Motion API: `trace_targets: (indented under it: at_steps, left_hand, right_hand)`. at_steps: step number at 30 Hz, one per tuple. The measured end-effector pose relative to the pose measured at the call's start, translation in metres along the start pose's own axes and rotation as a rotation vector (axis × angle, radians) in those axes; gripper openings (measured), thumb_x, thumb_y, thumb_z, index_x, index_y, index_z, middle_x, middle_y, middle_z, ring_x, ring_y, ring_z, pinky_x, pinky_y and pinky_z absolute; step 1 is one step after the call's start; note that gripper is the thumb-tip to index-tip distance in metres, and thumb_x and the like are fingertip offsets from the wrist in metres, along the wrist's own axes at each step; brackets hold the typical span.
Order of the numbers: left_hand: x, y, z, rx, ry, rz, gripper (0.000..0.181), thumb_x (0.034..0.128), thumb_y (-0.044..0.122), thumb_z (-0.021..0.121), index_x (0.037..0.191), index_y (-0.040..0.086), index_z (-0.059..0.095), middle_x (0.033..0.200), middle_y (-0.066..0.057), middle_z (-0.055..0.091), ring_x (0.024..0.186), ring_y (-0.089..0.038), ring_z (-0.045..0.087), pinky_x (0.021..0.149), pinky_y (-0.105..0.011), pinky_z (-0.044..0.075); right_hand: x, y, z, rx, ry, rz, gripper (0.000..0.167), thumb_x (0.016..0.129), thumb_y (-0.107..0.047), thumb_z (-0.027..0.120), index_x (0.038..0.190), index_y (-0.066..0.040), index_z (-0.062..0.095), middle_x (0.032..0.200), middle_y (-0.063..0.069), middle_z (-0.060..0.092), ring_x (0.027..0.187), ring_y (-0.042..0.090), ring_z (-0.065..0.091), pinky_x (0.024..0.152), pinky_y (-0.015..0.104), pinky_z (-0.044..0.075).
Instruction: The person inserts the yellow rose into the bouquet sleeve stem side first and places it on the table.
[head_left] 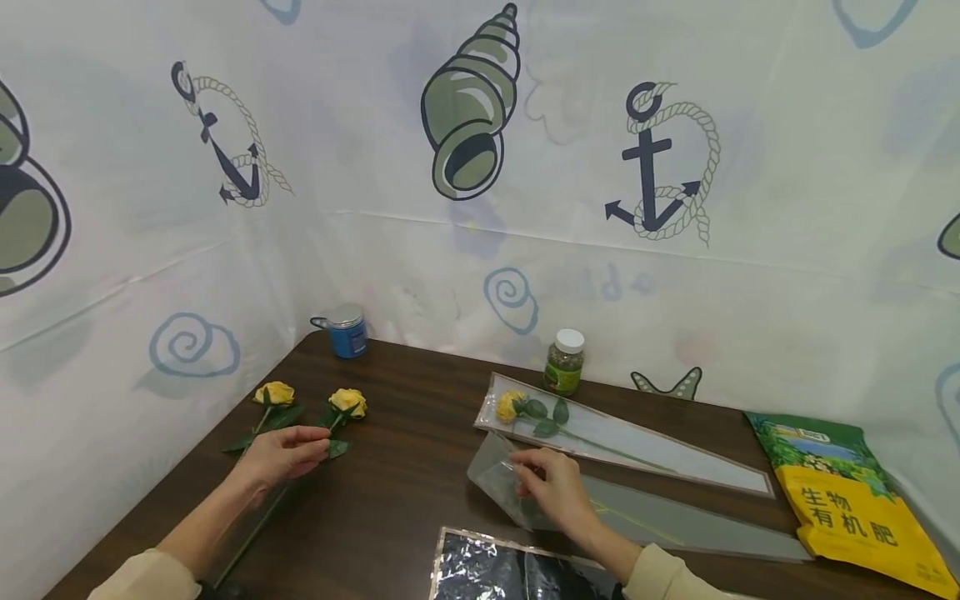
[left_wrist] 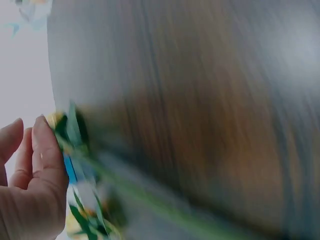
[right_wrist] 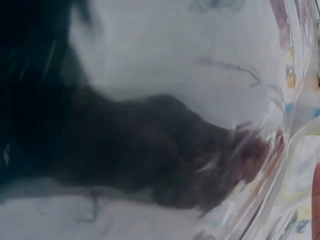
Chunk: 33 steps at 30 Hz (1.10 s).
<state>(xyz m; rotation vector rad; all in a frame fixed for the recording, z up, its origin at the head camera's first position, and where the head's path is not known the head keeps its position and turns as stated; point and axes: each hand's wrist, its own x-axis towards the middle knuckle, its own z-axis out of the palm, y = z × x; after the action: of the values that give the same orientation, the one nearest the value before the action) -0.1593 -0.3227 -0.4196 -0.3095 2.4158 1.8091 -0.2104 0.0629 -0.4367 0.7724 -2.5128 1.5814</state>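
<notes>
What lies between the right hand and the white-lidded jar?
In the head view, a long pale sleeve with a yellow rose lies between the right hand and white-lidded jar.

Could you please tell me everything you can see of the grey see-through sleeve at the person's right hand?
The grey sleeve is long and tapered, apparently thin see-through plastic, with thin yellowish lines along part of it. The right hand pinches its wide end, which is creased and looks raised; whether its mouth is open is unclear. The rest lies on the dark table, narrowing toward the yellow and green bag, between a pale bordered sleeve and a black-panelled packet.
</notes>
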Motion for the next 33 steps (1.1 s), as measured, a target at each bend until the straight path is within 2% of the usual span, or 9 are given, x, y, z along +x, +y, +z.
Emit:
trace_targets:
  at_steps: [5,11,16,23,26,29,33]
  left_hand:
    - [-0.005,-0.010,-0.024,0.069,0.030,-0.032,0.047,0.0916,0.017,0.062,0.125,-0.014,0.050,0.109,-0.012,0.066,0.093,-0.014,0.066,0.079,-0.031,0.055]
    - [-0.010,-0.019,-0.033,0.100,0.015,-0.059,0.046,0.0904,0.018,0.063,0.122,-0.014,0.052,0.106,-0.009,0.068,0.090,-0.010,0.066,0.077,-0.029,0.055]
    - [-0.012,-0.023,-0.034,0.139,0.002,-0.076,0.046,0.0900,0.018,0.063,0.122,-0.013,0.052,0.107,-0.011,0.068,0.093,-0.014,0.065,0.078,-0.031,0.055]
    - [-0.010,-0.021,-0.028,0.197,0.006,-0.084,0.046,0.0901,0.020,0.064,0.121,-0.012,0.054,0.106,-0.017,0.067,0.096,-0.026,0.065,0.080,-0.039,0.054]
    - [-0.010,-0.020,-0.024,0.231,0.019,-0.093,0.045,0.0896,0.019,0.064,0.121,-0.011,0.055,0.105,-0.015,0.067,0.096,-0.026,0.064,0.079,-0.039,0.054]
    - [-0.009,-0.019,-0.021,0.251,0.007,-0.095,0.043,0.0891,0.019,0.065,0.119,-0.011,0.055,0.103,-0.014,0.067,0.094,-0.026,0.064,0.078,-0.039,0.054]
    - [-0.006,-0.018,-0.017,0.232,-0.014,-0.113,0.041,0.0887,0.016,0.065,0.117,-0.012,0.056,0.097,-0.010,0.069,0.089,-0.022,0.065,0.076,-0.038,0.055]
  right_hand:
    - [0.000,0.001,-0.001,0.002,0.004,-0.001,0.014,0.087,-0.001,0.064,0.099,0.004,0.069,0.079,0.014,0.067,0.056,0.017,0.064,0.051,0.017,0.050]
    - [0.000,0.002,-0.001,0.010,0.006,0.013,0.014,0.086,0.000,0.064,0.099,0.004,0.069,0.081,0.014,0.068,0.056,0.017,0.064,0.051,0.017,0.051]
    - [0.000,0.002,-0.001,0.012,0.008,0.000,0.014,0.086,0.001,0.064,0.099,0.005,0.069,0.082,0.015,0.068,0.056,0.018,0.065,0.052,0.018,0.052]
    - [0.002,0.002,-0.001,0.006,0.005,-0.002,0.016,0.087,0.002,0.063,0.101,0.005,0.068,0.085,0.016,0.067,0.057,0.017,0.065,0.053,0.018,0.052]
    - [0.001,0.001,-0.001,0.010,-0.006,-0.002,0.016,0.087,0.001,0.062,0.102,0.005,0.068,0.087,0.016,0.066,0.059,0.019,0.065,0.053,0.018,0.052]
    - [0.000,0.001,-0.001,0.003,-0.018,0.011,0.016,0.088,0.000,0.062,0.103,0.004,0.068,0.088,0.015,0.065,0.059,0.018,0.065,0.053,0.018,0.052]
    - [0.001,0.002,-0.001,-0.011,-0.019,0.032,0.017,0.088,0.001,0.061,0.103,0.002,0.068,0.086,0.013,0.066,0.059,0.016,0.065,0.054,0.018,0.052]
